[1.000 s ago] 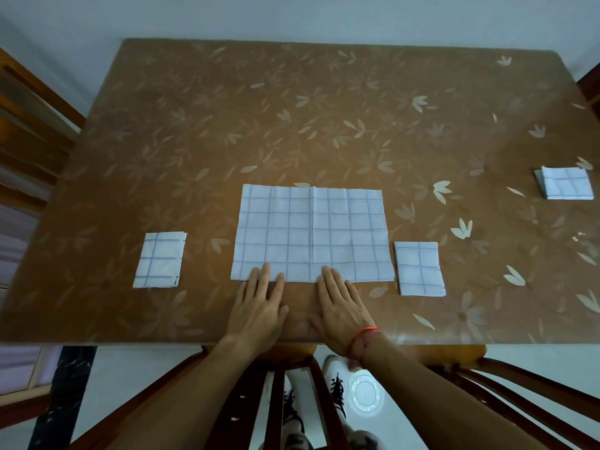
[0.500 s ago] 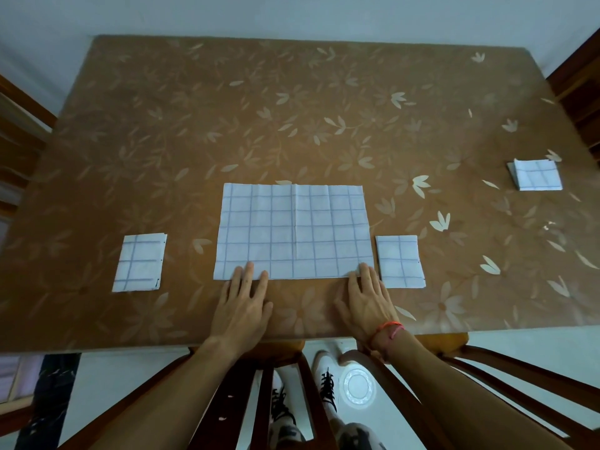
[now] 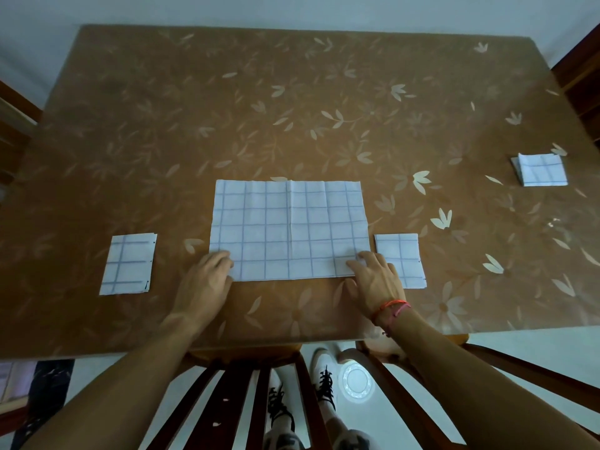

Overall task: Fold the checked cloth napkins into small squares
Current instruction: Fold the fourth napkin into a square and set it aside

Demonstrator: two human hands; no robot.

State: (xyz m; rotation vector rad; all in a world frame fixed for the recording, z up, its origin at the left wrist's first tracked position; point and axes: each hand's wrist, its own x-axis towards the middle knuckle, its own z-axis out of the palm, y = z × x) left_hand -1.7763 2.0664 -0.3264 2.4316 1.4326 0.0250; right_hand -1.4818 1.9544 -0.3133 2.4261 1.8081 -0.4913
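Head cam: big checked napkin [image 3: 290, 228] lies flat on table [image 3: 292, 92], nr front edge. L hand [image 3: 203, 280] fingers curl onto its near-L corner. R hand [image 3: 373, 280] pinches near-R corner, slightly lifted. Left folded square [image 3: 128, 264] sits apart, right folded square [image 3: 401, 259] just beside napkin, far-R folded stack [image 3: 540, 170] well away.

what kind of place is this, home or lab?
Probably a home dining room, not a lab: a big table with a flower-print cover, wooden chairs around it, and a checked napkin spread on it among small folded ones.
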